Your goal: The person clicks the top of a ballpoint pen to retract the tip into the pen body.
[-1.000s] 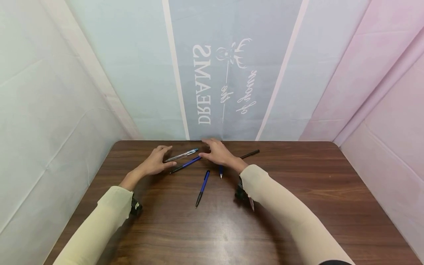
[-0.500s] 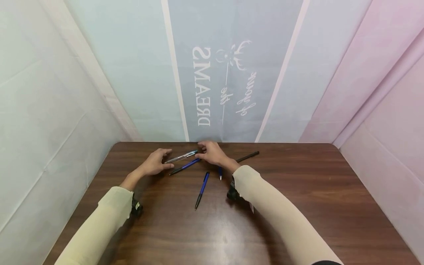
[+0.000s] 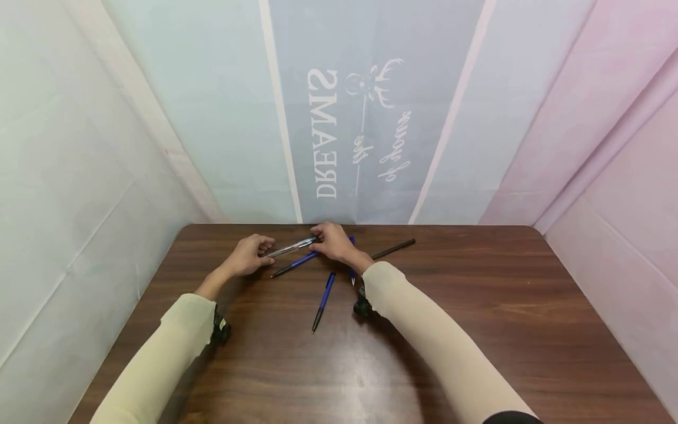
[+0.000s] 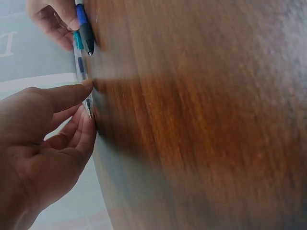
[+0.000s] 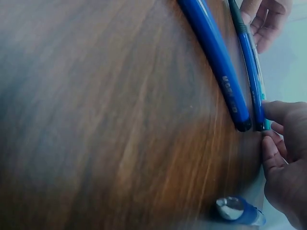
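Pinching: L hand (image 3: 246,256) tip, R hand (image 3: 336,242) teal end, of 1 clear pen (image 3: 291,248) nr far edge of table (image 3: 477,330), w/ 3 blue pens (image 3: 323,301) + 1 blk pen (image 3: 394,248) visible, R hand further L vs earlier.

Pale printed backdrop (image 3: 228,100) behind a dark wood-grain table (image 3: 492,306).
Upper middle of the head view, white lettering (image 3: 325,135) spelling DREAMS runs sideways and mirrored, left of a deer-head drawing (image 3: 360,84); a creased pale sheet (image 3: 69,176) stands at frame left, a pinkish sheet (image 3: 635,182) at frame right.
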`<state>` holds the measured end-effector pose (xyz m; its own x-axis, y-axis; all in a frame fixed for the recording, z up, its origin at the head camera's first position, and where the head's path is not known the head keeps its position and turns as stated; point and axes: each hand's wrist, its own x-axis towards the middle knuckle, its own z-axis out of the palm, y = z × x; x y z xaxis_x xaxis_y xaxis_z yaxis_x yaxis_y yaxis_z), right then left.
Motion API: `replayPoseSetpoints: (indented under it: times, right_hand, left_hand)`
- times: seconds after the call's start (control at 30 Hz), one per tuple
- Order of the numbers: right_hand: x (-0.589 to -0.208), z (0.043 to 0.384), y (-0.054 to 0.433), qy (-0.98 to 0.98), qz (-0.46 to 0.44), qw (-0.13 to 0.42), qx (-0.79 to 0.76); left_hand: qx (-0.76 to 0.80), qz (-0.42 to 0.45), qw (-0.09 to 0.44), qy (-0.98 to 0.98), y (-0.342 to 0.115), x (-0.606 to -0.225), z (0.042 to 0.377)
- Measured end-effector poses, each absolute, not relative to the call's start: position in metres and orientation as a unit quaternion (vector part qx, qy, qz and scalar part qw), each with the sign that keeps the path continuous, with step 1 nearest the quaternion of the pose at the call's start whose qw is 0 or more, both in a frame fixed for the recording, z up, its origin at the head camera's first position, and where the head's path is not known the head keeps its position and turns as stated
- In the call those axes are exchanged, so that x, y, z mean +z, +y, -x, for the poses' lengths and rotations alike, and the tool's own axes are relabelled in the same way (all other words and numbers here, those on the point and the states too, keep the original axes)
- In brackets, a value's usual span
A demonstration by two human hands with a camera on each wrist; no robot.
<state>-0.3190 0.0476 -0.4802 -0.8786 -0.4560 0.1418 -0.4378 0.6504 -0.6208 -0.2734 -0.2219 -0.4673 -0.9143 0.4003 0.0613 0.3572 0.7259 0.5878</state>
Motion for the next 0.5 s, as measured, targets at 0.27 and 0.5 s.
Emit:
replayPoseSetpoints:
  times: [0.27,0.5]
  right_hand:
    - [-0.4850,0.3220,0.0392,0.918,0.238,-0.009,-0.318]
    - [-0.4875,0.3197,0.0367,0.926,0.235,-0.022,-0.295]
  left_hand:
    - [0.321,-0.193,0.029,0.927,-0.2173,-0.4667,0.2761]
    - [0.313,-0.192,0.021,0.930,-0.2136,-0.4676,0.2747]
